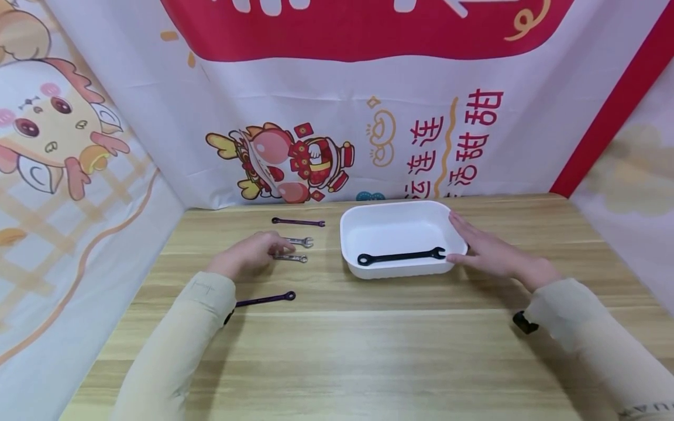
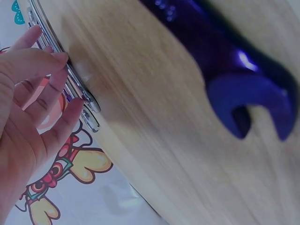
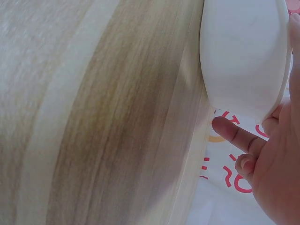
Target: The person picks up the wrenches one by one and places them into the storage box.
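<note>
Touching tub, right hand, left hand at wrenches

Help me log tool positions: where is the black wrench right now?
In the head view, the black wrench lies along the near side of the white container, right of centre, its open end toward the right hand.

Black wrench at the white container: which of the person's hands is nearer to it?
Right. The right hand is at the right end of the white container, just right of the black wrench. The left hand is farther off, to its left, by two silver wrenches.
</note>
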`<state>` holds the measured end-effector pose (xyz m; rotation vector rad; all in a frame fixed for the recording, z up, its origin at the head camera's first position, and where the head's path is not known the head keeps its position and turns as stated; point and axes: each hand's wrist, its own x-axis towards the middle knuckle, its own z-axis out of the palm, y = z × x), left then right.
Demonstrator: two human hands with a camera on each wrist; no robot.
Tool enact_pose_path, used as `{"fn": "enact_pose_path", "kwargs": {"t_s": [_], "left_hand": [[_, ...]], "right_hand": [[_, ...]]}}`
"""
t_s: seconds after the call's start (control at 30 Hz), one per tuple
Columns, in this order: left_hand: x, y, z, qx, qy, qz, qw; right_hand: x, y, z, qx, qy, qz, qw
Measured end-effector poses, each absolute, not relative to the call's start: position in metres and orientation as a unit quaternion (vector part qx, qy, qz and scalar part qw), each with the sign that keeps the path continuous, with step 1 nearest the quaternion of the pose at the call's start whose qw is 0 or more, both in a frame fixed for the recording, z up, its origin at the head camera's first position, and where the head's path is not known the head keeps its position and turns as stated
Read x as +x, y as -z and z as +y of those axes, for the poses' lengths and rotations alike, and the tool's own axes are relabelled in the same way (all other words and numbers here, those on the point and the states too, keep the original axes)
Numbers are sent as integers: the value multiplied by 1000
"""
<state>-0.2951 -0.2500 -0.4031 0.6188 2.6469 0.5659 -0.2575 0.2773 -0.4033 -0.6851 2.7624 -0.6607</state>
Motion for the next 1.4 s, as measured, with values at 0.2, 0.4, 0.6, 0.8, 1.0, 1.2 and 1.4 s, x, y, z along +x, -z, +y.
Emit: {"fn": "enact_pose_path", "kwargs": {"t_s": [0.2,0.4,0.6,0.8,1.0,1.2,1.4], "left_hand": [[-297,407,-249,242,-175,939,169],[-299,405,-247,242,-164,943,161],[-298,404,-245,246,-157,943,158],[-298,404,-244,251,-144,944,161],[-298,404,-243,252,-139,943,165],[-297,404,-241,251,-130,944,168],[-297,404,-241,243,-129,946,169]], "right_hand": [[-257,406,278,-231,224,940,109],[-257,404,277,-233,218,942,107],[-259,404,277,-230,220,941,111],[-259,404,276,-228,219,942,115],[-260,404,278,-228,220,941,115],[-261,405,278,-228,220,941,117],[-261,405,277,-224,226,940,120]]}}
